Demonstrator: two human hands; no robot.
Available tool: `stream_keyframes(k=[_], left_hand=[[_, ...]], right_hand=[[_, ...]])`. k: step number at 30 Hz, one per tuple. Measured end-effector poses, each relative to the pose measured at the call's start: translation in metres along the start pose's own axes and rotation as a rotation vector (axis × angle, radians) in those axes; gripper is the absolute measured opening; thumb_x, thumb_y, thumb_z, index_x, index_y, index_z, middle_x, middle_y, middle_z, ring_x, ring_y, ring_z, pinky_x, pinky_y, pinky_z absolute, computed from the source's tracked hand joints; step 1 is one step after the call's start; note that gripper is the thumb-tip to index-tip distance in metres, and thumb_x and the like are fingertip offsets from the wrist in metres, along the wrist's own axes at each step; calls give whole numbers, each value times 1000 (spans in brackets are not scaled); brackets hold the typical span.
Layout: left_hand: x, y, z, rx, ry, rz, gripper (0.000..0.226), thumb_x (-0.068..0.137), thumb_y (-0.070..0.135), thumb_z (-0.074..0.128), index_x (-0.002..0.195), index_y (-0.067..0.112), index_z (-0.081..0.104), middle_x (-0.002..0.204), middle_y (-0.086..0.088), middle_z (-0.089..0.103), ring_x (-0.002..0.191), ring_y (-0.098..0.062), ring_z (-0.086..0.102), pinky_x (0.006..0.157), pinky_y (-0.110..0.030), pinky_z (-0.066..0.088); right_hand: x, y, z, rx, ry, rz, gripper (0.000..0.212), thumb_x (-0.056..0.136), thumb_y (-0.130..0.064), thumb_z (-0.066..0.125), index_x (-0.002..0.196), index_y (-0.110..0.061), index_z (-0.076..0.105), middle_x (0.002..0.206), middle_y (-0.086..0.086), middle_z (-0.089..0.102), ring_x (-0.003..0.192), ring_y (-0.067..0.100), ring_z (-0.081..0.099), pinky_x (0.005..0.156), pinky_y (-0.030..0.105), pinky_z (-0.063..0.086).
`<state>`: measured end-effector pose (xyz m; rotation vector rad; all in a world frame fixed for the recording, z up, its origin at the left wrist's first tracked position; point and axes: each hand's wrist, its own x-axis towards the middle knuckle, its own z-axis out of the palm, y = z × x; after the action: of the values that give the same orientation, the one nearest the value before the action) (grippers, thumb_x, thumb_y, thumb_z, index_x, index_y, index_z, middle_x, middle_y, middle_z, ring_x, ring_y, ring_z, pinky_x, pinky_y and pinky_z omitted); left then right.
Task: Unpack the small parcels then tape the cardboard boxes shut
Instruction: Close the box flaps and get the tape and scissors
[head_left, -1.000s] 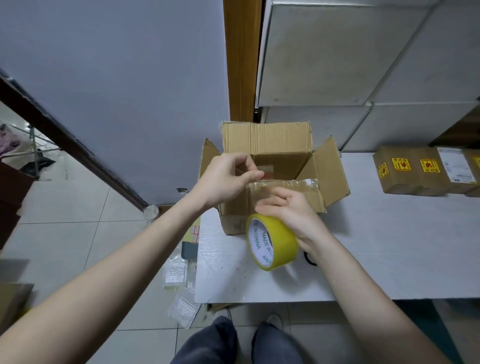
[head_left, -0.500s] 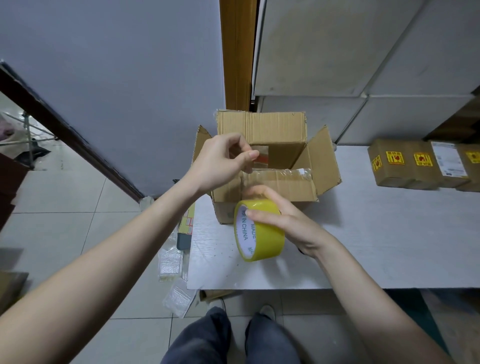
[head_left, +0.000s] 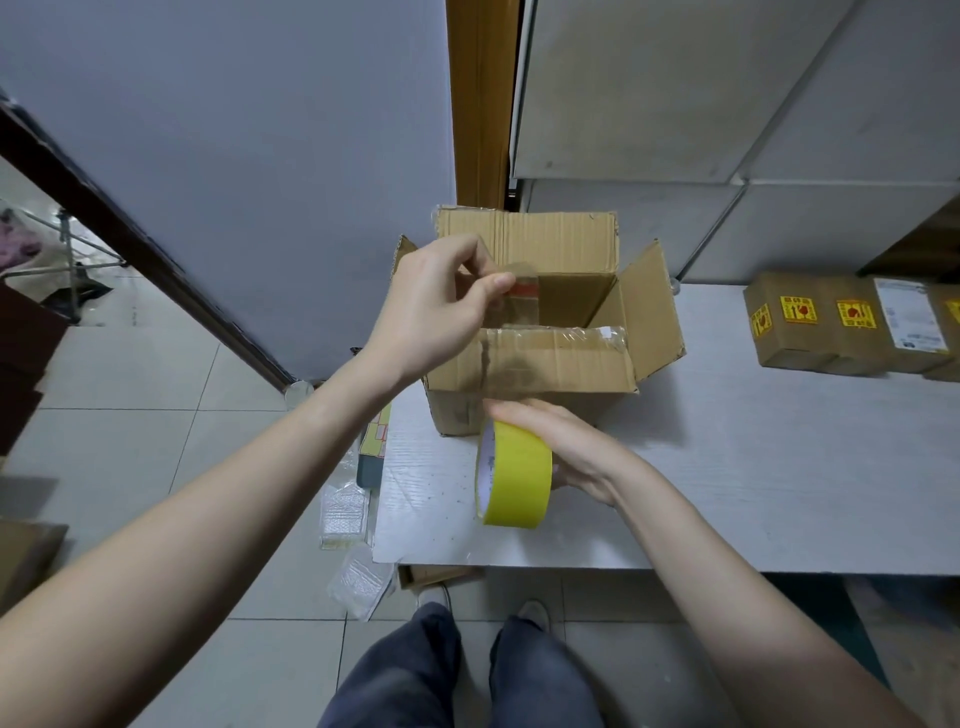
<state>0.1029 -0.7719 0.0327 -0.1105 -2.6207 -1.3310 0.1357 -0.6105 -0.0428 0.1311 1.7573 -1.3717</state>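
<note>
Cardboard, plain and brown, makes up the open box (head_left: 540, 332) that stands at the left end of the white surface (head_left: 753, 467), close to the grey wall (head_left: 234, 156). Its four flaps are up or folded outward, and the near flap carries a strip of old clear tape along its top edge.

The left hand (head_left: 441, 306) is raised over the box's left side, thumb and fingers pinching the free end of a clear strip of tape (head_left: 519, 296); the strip runs down from the fingers across the near flap toward the roll. The right hand (head_left: 566, 447) holds the yellow tape roll (head_left: 514, 475) upright on its edge just in front of the box, fingers laid over the top of the roll and thumb hidden behind it. Whether the roll touches the surface cannot be told.

Several small brown parcels (head_left: 841, 325) with yellow warning stickers sit in a row at the far right of the surface, well apart from the box. Clear bubble-wrap bags (head_left: 345, 514) lie on the tiled floor (head_left: 130, 441) beside the surface's left edge. Dark trouser legs and shoes show below.
</note>
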Motion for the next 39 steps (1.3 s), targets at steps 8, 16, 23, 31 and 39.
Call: stream_keyframes(k=[8, 16, 23, 31, 39], left_hand=[[2, 5, -7, -102, -124, -89, 20, 93, 20, 61, 83, 4, 55, 90, -7, 69, 62, -11, 70, 51, -22, 53], [-1, 10, -10, -186, -42, -97, 19, 92, 20, 63, 82, 6, 56, 88, -10, 67, 59, -15, 70, 52, -35, 57], [-2, -3, -11, -149, 4, -138, 19, 92, 18, 64, 80, 5, 55, 75, -6, 66, 58, -13, 70, 54, -43, 57], [9, 5, -11, -146, 91, -75, 23, 92, 18, 64, 73, 18, 51, 80, -4, 65, 55, -10, 68, 48, -34, 56], [1, 20, -7, -164, -203, 90, 16, 89, 17, 67, 75, 18, 60, 76, 4, 67, 59, -9, 70, 47, -27, 53]], right_hand=[[-3, 3, -4, -196, -196, -44, 90, 56, -66, 75, 132, -35, 38, 118, -9, 59, 104, 8, 56, 83, 28, 44], [-5, 9, -7, -263, -32, -285, 69, 74, -38, 78, 126, -32, 34, 128, -6, 42, 110, 10, 52, 95, 31, 45], [-12, 18, 0, -71, -75, -252, 41, 66, -58, 53, 102, -40, 46, 95, -19, 57, 80, -6, 56, 69, 17, 42], [-1, 28, -3, -3, -78, 25, 33, 90, -61, 38, 99, -35, 56, 77, -4, 64, 60, 13, 64, 69, 30, 44], [8, 27, -10, -195, 32, -127, 48, 89, -39, 59, 133, -28, 45, 121, -9, 56, 100, -7, 51, 81, 13, 40]])
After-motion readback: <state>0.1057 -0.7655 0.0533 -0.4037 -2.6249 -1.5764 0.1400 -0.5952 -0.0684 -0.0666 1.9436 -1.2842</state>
